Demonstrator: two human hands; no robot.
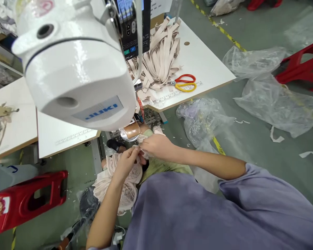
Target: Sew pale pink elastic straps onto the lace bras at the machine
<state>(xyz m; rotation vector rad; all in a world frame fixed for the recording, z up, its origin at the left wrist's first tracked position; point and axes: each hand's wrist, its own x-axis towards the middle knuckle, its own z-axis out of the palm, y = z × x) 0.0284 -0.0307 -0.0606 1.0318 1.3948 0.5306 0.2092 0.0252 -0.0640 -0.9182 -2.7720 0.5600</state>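
Observation:
My left hand [126, 162] pinches the edge of a pale pink lace garment [121, 189] that hangs bunched over my lap. My right hand [156, 146] is closed on the same fabric, just right of the left, and the fingertips of both meet at the seam. Both hands sit below the head of a white sewing machine [75, 66], close to a brown leather pad [131, 131] under it. The fingers hide the part of the fabric they grip.
A heap of beige straps [161, 55] lies on the white table [208, 66] with red and yellow scissors [184, 82] beside it. Red plastic stools stand at left [23, 199] and far right [302, 66]. Clear plastic bags [273, 100] litter the green floor.

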